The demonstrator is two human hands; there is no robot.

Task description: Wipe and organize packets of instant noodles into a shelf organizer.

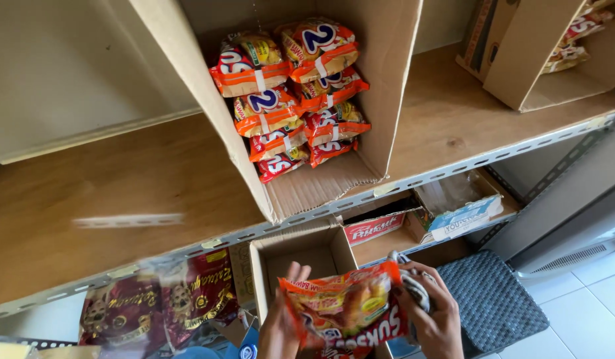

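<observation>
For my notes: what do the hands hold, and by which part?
Both hold one orange snack packet: left hand at its left edge, right hand at its right edge.

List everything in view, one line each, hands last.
packet: one, orange, held in both hands
stacked packets: about ten, orange, in the tipped box
tipped box: one, brown, upper shelf
second box: one, brown, upper shelf right, more packets inside
open box: one, brown, behind the hands
dark bags: two or so, maroon, lower left
mat: one, grey, floor
left hand: under the packet
right hand: on the packet's right edge
</observation>
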